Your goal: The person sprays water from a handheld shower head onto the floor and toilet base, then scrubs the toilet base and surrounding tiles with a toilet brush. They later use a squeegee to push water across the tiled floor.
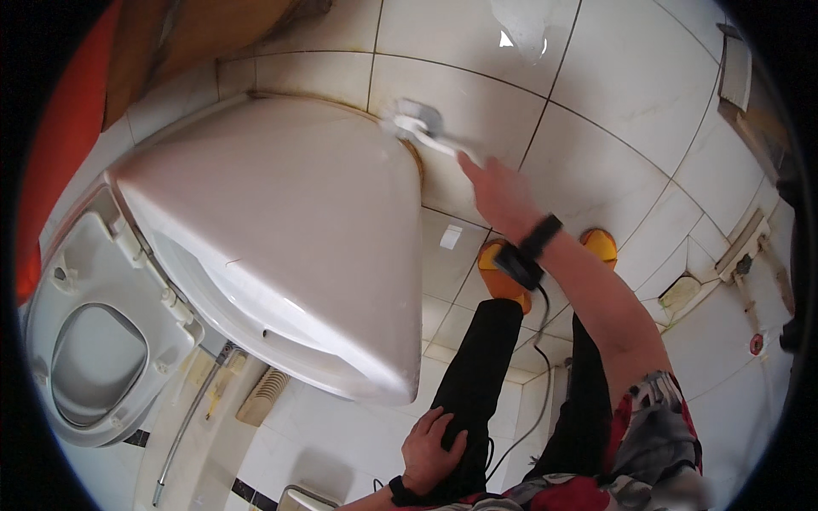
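Observation:
My right hand (505,191) grips the white handle of a scrub brush (418,124), which is blurred. The brush head meets the floor tiles at the rounded foot of a white ceramic toilet (287,179). A brownish stain (413,160) runs along the joint where the toilet meets the floor. My left hand (431,447) holds nothing and rests on my black-trousered leg (479,364), fingers spread. A toilet seat (96,370) is swung away from the bowl, at the left of the view.
Orange slippers (597,246) are on my feet. A small white scrap (450,237) lies on the tiles beside the toilet. Wet patches (524,32) shine farther off. A dark cable (548,383) hangs from my right wrist. At the right is a floor-level opening (680,290).

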Demonstrator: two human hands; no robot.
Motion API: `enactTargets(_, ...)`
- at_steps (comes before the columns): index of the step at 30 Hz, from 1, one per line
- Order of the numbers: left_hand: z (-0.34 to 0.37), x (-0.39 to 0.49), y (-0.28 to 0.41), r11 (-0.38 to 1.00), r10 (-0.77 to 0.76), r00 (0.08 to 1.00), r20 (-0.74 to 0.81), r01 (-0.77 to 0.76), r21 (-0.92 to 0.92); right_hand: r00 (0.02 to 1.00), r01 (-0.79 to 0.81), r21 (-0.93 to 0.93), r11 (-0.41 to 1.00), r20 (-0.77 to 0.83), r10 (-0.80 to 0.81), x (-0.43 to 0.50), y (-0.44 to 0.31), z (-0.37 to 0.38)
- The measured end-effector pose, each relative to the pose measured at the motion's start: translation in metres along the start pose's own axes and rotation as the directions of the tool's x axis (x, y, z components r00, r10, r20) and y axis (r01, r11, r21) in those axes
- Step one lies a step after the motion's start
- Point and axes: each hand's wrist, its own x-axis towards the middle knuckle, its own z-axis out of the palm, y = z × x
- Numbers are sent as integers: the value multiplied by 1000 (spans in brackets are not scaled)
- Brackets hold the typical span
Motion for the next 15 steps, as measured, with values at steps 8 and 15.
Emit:
enactTargets(8,-5,1,-2,1000,-2,1000,-9,2,-25,994,-53,73,996,99,46,48,-34,21)
enactTargets(15,-1,0,-4,999,-6,1000,2,6,-42,993,18,10,1000,117,-19,87,-39,15)
